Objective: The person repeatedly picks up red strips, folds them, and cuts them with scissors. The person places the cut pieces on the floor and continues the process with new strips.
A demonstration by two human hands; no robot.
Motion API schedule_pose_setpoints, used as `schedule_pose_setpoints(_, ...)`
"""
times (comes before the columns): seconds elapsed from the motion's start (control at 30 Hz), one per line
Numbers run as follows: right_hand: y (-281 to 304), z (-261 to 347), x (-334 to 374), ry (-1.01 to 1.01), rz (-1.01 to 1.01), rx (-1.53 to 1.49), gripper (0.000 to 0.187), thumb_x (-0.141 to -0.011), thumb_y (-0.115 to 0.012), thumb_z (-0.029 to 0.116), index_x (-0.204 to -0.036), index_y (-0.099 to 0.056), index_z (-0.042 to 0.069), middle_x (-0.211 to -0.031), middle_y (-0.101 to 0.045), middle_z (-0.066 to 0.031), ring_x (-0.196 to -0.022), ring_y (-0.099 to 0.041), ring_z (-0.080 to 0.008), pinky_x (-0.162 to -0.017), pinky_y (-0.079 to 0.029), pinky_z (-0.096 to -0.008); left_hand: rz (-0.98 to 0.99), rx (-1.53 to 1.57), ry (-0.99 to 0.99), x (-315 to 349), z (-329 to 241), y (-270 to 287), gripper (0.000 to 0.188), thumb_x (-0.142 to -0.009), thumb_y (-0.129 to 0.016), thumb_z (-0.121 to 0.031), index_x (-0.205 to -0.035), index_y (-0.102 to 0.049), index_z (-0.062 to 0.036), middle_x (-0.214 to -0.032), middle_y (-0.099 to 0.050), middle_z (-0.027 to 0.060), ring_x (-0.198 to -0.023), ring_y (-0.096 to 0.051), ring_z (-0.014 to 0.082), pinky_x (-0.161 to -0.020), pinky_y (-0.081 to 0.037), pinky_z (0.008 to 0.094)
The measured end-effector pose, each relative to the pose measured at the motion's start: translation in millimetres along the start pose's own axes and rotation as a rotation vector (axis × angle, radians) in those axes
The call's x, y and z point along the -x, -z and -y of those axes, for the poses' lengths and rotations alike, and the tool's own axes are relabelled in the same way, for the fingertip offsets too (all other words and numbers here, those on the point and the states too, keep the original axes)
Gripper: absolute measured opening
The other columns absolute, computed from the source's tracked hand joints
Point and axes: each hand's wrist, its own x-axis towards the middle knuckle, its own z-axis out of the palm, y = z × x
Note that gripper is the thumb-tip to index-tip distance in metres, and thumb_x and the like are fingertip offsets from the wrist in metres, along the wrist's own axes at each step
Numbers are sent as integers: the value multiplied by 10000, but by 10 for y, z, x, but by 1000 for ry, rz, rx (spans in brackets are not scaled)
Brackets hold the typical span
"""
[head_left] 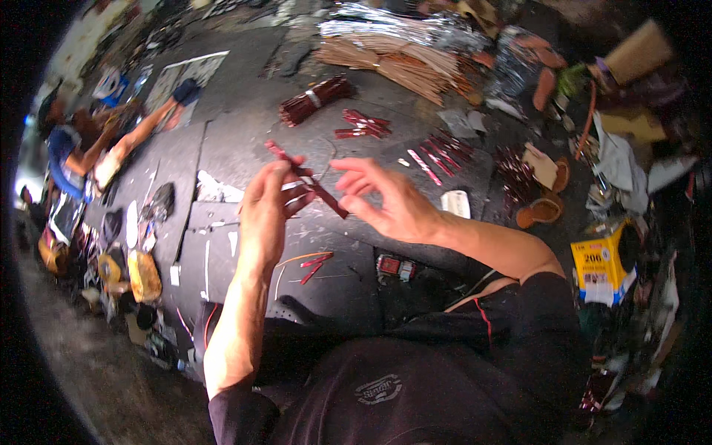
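Pinched in my left hand [265, 199] is a narrow, dark red glossy strip [326, 196], slanting from upper left to lower right. Its lower end comes close to the thumb of my right hand [400, 206], whose fingers are spread; whether they touch is unclear. Beyond my hands, a thick bundle of similar dark red strips [315, 101] is tied with a pale band. A smaller crossed pile of red strips [363, 124] lies beside it, and more red strips [437, 157] are spread out to the right. A few short red pieces [317, 267] rest nearer to me.
Long tan strips [386, 63] lie stacked at the far side. To the right are a brown sandal [541, 211], a yellow box [599, 261] and heaped scraps. A small red box [395, 268] sits near my lap. Another person [74, 152] sits at the far left.
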Motion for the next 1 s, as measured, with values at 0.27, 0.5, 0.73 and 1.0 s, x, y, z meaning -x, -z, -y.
schedule_pose_setpoints(0.27,113,-442,113,-316,-86,-321,409,-955,-578,38,-1338,-439,3,-985,-634,-91,-927,-656,-169,-830,-551,-306,9,59,79,-66,202,-125,447,-1015,-517,-312,-1359,-509,-27,-1242,-609,154,-1123,-611,241,-950,-510,357)
schedule_pose_setpoints(0.5,1313,-2150,423,-521,-473,67,408,-882,-620,56,-1277,-531,7,-974,-698,-122,-859,-669,-168,-756,-544,-295,220,-408,30,31,78,-213,542,-968,-529,-367,-1385,-481,-25,-1361,-531,200,-1272,-515,292,-1069,-402,414)
schedule_pose_setpoints(0.73,2489,-3225,1447,-720,-733,500,456,-842,-634,76,-1276,-527,-17,-960,-712,-137,-864,-673,-196,-782,-523,-325,234,-567,-38,3,135,-166,352,-986,-577,-202,-1285,-592,-16,-1223,-632,81,-1098,-575,154,-974,-445,314)
schedule_pose_setpoints(1.0,2559,-3366,2046,-1019,-720,473,491,-846,-661,79,-1304,-500,4,-990,-678,-142,-857,-669,-199,-741,-536,-323,263,-636,-77,-27,182,-148,393,-977,-571,-266,-1263,-597,2,-1194,-630,101,-1080,-578,183,-951,-462,334)
